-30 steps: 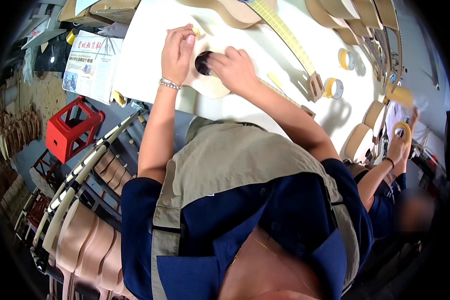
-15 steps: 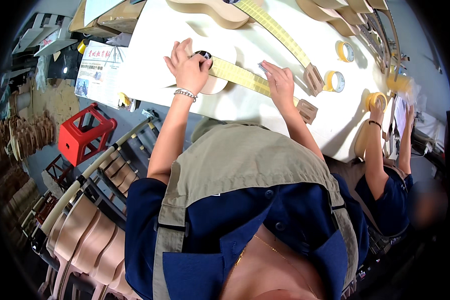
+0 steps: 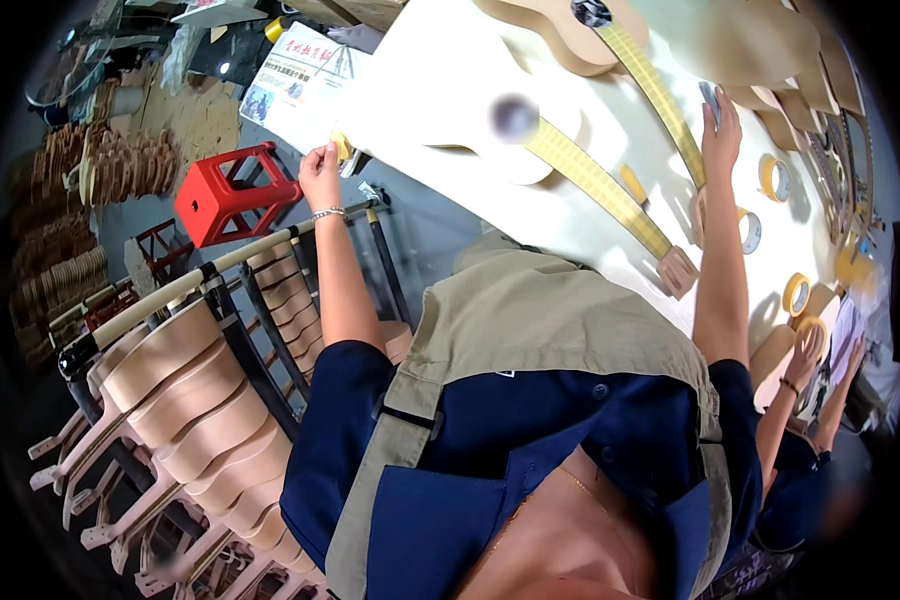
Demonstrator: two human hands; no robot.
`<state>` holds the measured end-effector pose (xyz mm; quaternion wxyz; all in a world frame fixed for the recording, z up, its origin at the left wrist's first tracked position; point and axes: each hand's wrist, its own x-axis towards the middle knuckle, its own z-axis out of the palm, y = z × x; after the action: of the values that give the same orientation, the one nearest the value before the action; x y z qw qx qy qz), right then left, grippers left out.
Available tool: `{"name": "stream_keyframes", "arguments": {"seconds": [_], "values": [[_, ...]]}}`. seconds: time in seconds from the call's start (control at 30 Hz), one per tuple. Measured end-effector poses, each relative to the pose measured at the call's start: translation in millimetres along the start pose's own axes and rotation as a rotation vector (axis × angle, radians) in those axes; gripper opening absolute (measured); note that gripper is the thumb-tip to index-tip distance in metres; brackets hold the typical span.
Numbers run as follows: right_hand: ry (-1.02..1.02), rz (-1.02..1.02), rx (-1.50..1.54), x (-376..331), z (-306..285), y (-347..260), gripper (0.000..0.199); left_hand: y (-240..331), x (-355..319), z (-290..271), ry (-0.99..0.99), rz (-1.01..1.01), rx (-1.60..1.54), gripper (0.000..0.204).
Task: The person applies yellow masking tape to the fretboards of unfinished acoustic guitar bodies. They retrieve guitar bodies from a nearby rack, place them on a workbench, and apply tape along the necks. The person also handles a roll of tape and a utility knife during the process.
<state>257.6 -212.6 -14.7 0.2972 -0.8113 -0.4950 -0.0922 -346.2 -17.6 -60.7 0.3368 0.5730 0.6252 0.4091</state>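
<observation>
My left hand (image 3: 320, 180) is at the table's left edge. Its fingertips are pinched together against a crumpled yellow scrap (image 3: 342, 147); whether anything else is between them is hidden. On the far right side of the table, my right hand (image 3: 722, 140) holds a small grey flat piece (image 3: 710, 97) between its fingers, beside the neck of the farther instrument. Between my hands lies a small pale guitar (image 3: 530, 160), its fingerboard (image 3: 595, 180) covered in yellow tape and its sound hole (image 3: 515, 117) dark. A second wooden guitar (image 3: 555, 35), also taped, lies beyond.
Several tape rolls (image 3: 773, 178) stand on the table's right side, and a yellow strip (image 3: 633, 185) lies between the necks. Printed newspaper (image 3: 295, 85) covers the far left corner. A red stool (image 3: 232, 195) and a rack of guitar bodies (image 3: 185, 385) stand left. At right, a co-worker's hand (image 3: 808, 345) holds a tape roll.
My left hand has left the near guitar's sound hole for the table's left edge. The right hand has moved from the near neck to beside the farther one. The view has shifted.
</observation>
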Motion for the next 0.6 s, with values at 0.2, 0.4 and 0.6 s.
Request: {"name": "stream_keyframes", "arguments": {"seconds": [0.2, 0.4, 0.6], "values": [[-0.027, 0.086, 0.004, -2, 1, -35, 0.064, -18, 24, -3, -0.155, -0.255, 0.046, 0.026], [-0.044, 0.265, 0.134, -82, -38, -111, 0.037, -5, 39, -15, -0.314, -0.532, 0.349, 0.041], [0.099, 0.065, 0.199, -156, -89, -186, 0.027, 9, 22, 14, 0.327, 0.101, 0.491, 0.051]]}}
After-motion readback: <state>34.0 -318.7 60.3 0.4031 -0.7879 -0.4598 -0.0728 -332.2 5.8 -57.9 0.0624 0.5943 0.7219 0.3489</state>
